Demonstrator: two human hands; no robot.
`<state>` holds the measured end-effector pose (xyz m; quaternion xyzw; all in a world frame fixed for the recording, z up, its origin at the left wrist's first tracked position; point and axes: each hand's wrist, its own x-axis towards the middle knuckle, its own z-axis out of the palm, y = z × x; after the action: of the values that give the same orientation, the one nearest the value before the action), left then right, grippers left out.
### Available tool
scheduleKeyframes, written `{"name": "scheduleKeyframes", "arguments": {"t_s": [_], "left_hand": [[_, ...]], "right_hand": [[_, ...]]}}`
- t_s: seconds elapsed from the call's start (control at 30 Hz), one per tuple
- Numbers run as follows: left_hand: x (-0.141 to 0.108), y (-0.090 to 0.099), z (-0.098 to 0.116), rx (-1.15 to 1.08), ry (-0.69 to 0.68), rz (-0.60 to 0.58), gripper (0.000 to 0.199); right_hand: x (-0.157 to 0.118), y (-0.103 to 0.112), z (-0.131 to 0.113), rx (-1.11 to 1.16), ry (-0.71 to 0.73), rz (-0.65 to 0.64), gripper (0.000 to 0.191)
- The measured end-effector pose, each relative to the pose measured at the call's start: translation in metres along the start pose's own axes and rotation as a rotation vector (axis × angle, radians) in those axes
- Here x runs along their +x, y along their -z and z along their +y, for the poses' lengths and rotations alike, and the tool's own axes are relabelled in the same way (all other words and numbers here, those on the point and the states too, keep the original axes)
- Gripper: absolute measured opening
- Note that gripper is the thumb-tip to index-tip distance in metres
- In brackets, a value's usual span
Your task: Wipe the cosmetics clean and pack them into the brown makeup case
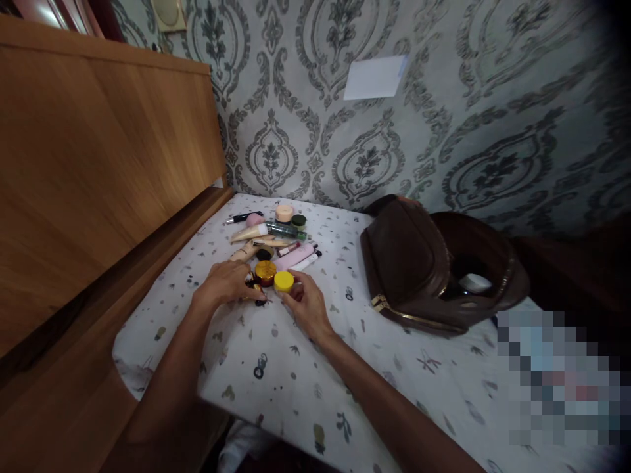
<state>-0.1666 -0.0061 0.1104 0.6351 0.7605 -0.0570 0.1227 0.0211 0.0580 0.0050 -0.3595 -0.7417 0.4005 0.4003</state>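
Note:
My right hand grips a small jar with a yellow lid, thumb and fingers around its right side. Just left of that jar stands another jar with a shiny gold-orange lid. My left hand is closed around small dark and gold pieces, partly hidden by its fingers. Behind the hands lie a pink tube, a cream tube with a white cap, a green clear bottle, a pink sponge and a peach-lidded jar.
A brown leather bag stands unzipped on the right, with a white item inside. Wooden furniture borders the left side of the printed white tabletop. Patterned wallpaper rises behind, with a white paper on it.

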Motion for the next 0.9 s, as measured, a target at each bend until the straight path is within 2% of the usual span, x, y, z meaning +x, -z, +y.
{"name": "scheduleKeyframes", "arguments": {"t_s": [0.17, 0.6, 0.73, 0.9], "left_hand": [[0.004, -0.003, -0.007, -0.032, -0.017, 0.0, 0.062], [0.014, -0.014, -0.025, -0.206, -0.152, 0.119, 0.04], [0.016, -0.015, -0.028, -0.271, -0.218, 0.168, 0.038], [0.019, -0.018, -0.027, -0.332, -0.304, 0.171, 0.035]], "right_hand": [[0.0, 0.0, 0.0, -0.006, -0.003, 0.003, 0.047], [0.001, 0.0, 0.001, -0.025, 0.011, -0.001, 0.046], [0.001, 0.0, 0.002, -0.015, 0.0, -0.003, 0.047], [0.0, 0.0, 0.002, -0.01, -0.01, 0.002, 0.048]]}}
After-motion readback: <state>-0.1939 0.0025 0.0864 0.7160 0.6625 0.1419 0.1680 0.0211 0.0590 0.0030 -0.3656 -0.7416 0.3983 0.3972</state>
